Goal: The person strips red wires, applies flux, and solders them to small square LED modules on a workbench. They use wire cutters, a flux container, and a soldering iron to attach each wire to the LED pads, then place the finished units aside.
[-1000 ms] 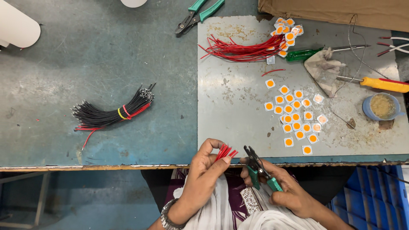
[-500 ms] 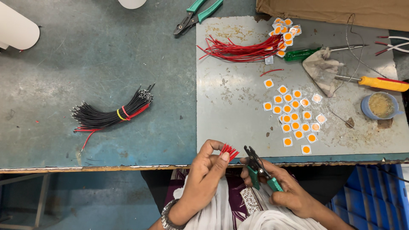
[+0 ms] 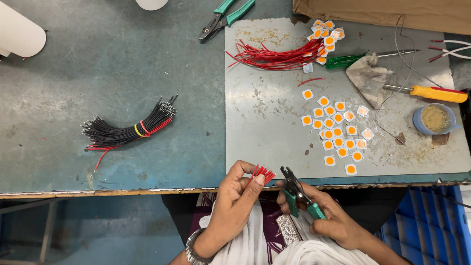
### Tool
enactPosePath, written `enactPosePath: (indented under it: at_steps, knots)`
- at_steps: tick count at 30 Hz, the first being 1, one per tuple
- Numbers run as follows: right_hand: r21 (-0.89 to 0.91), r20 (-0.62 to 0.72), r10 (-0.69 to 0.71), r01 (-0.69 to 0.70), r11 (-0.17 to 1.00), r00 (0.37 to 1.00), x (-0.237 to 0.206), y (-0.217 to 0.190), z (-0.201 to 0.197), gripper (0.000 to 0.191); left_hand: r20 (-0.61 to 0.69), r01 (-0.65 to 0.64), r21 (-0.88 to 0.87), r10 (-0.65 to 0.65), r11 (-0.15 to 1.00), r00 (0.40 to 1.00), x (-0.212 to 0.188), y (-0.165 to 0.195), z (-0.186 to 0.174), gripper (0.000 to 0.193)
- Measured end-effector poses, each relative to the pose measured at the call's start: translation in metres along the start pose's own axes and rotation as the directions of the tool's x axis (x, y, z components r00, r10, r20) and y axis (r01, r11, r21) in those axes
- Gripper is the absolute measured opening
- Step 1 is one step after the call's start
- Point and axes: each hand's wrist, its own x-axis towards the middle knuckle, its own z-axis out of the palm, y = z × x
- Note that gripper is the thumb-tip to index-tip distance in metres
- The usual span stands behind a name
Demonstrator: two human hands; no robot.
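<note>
Worn teal workbench (image 3: 98, 73) | left hand (image 3: 235, 196) pinching red wire bundle (image 3: 260, 174) | right hand (image 3: 328, 223) clenching green-handled cutters (image 3: 297, 189) at 3 o'clock | risk: nicked thumb, uneven trim if wire ends splay.

Most open room is the bare teal bench top (image 3: 98, 73) between the black wire bundle (image 3: 128, 128) and the green pliers (image 3: 226, 17) up top. The grey metal plate (image 3: 265, 122) is open on its left half, but the orange-dotted squares (image 3: 336, 132) crowd the right (screwdrivers and a rag too).
</note>
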Motion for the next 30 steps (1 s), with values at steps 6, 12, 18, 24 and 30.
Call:
enactPosePath:
  at_steps: [6, 12, 18, 24, 30]
  knots:
    - [-0.01, 0.017, -0.015, 0.015, 1.0, 1.0, -0.0005, -0.0024, 0.002, 0.103, 0.005, -0.008, -0.021, 0.008, 1.0, 1.0, -0.0023, -0.0025, -0.0025, 0.016]
    - [-0.001, 0.027, -0.017, 0.017, 1.0, 0.999, -0.0002, -0.0015, 0.0027, 0.103, 0.008, 0.0, -0.054, 0.0, 0.999, 1.0, -0.003, -0.0043, -0.0035, 0.016]
    - [-0.001, 0.024, -0.013, 0.013, 1.0, 1.0, -0.0007, -0.0008, 0.0021, 0.104, -0.002, 0.033, -0.069, -0.033, 0.997, 0.999, -0.0018, -0.0067, -0.0045, 0.019]
    - [0.01, 0.022, -0.007, 0.007, 1.0, 1.0, -0.0011, 0.0018, 0.0007, 0.104, 0.018, 0.025, -0.094, -0.024, 0.995, 1.0, -0.0001, -0.0084, -0.0065, 0.021]
    - [0.024, 0.029, -0.017, 0.016, 1.0, 0.999, 0.0001, 0.0015, 0.0017, 0.104, 0.029, 0.031, -0.096, -0.029, 0.995, 0.999, 0.0001, -0.0081, -0.0085, 0.021]
